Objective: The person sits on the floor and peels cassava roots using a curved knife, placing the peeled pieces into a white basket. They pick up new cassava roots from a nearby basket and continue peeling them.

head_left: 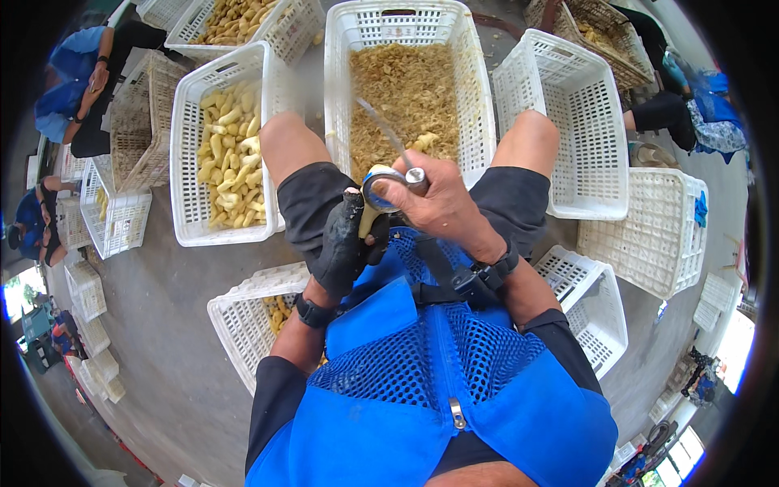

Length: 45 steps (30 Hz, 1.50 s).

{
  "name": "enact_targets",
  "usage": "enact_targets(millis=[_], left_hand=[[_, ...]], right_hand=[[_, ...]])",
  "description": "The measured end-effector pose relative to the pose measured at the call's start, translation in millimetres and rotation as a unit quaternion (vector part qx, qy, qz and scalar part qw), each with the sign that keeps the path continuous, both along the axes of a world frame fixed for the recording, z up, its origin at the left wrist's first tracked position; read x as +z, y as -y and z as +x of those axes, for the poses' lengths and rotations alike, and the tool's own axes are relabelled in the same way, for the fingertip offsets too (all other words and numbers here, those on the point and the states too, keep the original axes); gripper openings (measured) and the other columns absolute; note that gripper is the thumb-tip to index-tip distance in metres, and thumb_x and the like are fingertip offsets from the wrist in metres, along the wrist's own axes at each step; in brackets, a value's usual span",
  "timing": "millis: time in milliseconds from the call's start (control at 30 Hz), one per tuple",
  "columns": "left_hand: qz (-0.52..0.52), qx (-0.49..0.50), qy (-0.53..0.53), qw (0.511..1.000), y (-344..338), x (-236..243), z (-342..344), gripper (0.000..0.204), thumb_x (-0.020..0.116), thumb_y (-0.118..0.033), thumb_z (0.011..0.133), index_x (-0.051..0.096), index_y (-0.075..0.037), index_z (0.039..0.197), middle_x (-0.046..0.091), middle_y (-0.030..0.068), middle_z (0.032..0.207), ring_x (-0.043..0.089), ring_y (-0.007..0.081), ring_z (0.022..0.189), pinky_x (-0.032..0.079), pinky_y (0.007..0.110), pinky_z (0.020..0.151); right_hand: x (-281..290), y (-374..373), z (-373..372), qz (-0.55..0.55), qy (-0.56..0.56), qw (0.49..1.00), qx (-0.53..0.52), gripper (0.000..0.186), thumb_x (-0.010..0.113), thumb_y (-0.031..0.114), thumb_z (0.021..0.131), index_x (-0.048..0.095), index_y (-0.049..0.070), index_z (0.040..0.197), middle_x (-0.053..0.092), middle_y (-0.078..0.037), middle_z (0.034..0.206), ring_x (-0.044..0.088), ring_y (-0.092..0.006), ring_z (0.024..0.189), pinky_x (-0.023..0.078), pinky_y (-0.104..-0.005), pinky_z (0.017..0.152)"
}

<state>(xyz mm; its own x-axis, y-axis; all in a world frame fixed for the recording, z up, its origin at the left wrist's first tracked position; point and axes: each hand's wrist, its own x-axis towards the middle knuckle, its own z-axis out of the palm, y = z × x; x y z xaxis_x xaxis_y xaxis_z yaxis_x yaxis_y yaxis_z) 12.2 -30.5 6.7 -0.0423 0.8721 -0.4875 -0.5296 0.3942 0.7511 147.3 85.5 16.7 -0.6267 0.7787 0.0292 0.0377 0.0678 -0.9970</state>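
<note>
My left hand (pixel 345 243), in a black glove with a worn, light-coloured thumb tip, grips a pale yellow peeled root (pixel 367 219) in front of my lap. Bare and closed, my right hand (pixel 442 203) holds a knife (pixel 381 126) with a slim, motion-blurred blade and a round metal handle end. A round blue and silver piece (pixel 378 188) sits by the right thumb against the root; its exact kind is unclear. Beyond my hands, between my knees, a white crate (pixel 331 89) holds a deep layer of brownish peelings (pixel 406 89).
Left of my knee, a white crate (pixel 185 162) holds peeled yellow roots (pixel 231 162). Another white crate (pixel 560 61) stands at my right knee. Unpeeled roots (pixel 235 20) fill a crate behind. More crates (pixel 661 235) stand around; people (pixel 77 77) sit at the left and right edges.
</note>
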Motion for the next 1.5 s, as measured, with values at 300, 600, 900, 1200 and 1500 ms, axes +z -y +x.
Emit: enact_targets(millis=[300, 600, 900, 1200, 1500], left_hand=[[-0.033, 0.079, 0.086, 0.993, -1.8, -0.7, -2.2, 0.058, 0.032, -0.06, 0.1, 0.056, -0.007, 0.098, 0.039, -0.0037, 0.058, 0.035, 0.0071, 0.045, 0.029, 0.02, 0.041], [-0.035, 0.061, -0.026, 0.997, 0.2, -9.1, -1.9, 0.057, 0.03, -0.059, 0.102, 0.057, -0.009, 0.098, 0.036, -0.006, 0.057, 0.03, 0.0053, 0.043, 0.023, 0.019, 0.04], [-0.012, 0.091, 0.072, 0.993, 1.2, -9.5, -6.8, 0.052, 0.04, -0.052, 0.101, 0.059, -0.004, 0.102, 0.048, -0.0009, 0.061, 0.041, 0.0077, 0.046, 0.032, 0.021, 0.041], [-0.014, 0.127, 0.12, 0.985, -2.2, -12.5, -3.5, 0.035, 0.043, -0.036, 0.103, 0.053, -0.005, 0.116, 0.052, 0.0004, 0.085, 0.047, 0.0065, 0.067, 0.037, 0.018, 0.052], [0.295, 0.011, -0.476, 0.828, 6.5, -31.0, -6.4, 0.026, 0.042, -0.021, 0.104, 0.051, -0.005, 0.122, 0.05, -0.0003, 0.081, 0.044, 0.0049, 0.063, 0.036, 0.016, 0.051]], right_hand=[[4.2, -3.9, 1.7, 0.04, 0.074, 0.995, -0.053, 0.025, 0.075, 0.018, 0.086, 0.059, -0.001, 0.083, 0.05, -0.005, 0.056, 0.04, -0.0072, 0.053, 0.035, -0.0282, 0.046], [4.5, -0.2, -14.7, 0.069, 0.083, 0.994, 0.005, 0.025, 0.073, 0.023, 0.084, 0.061, 0.001, 0.084, 0.058, -0.013, 0.06, 0.056, -0.0211, 0.052, 0.044, -0.0343, 0.051], [-1.0, -44.1, 14.4, 0.001, 0.055, 0.994, -0.096, 0.023, 0.074, 0.024, 0.088, 0.062, 0.004, 0.085, 0.049, 0.006, 0.058, 0.043, -0.0034, 0.053, 0.033, -0.0245, 0.046], [-5.2, -20.9, 18.0, -0.045, 0.011, 0.999, 0.019, 0.021, 0.073, 0.02, 0.089, 0.063, 0.002, 0.088, 0.05, 0.007, 0.064, 0.041, -0.001, 0.058, 0.034, -0.0216, 0.05], [-2.7, -21.5, 7.4, 0.12, 0.082, 0.986, 0.088, 0.022, 0.074, 0.019, 0.085, 0.062, 0.001, 0.084, 0.051, -0.007, 0.06, 0.045, -0.0108, 0.054, 0.037, -0.0306, 0.05]])
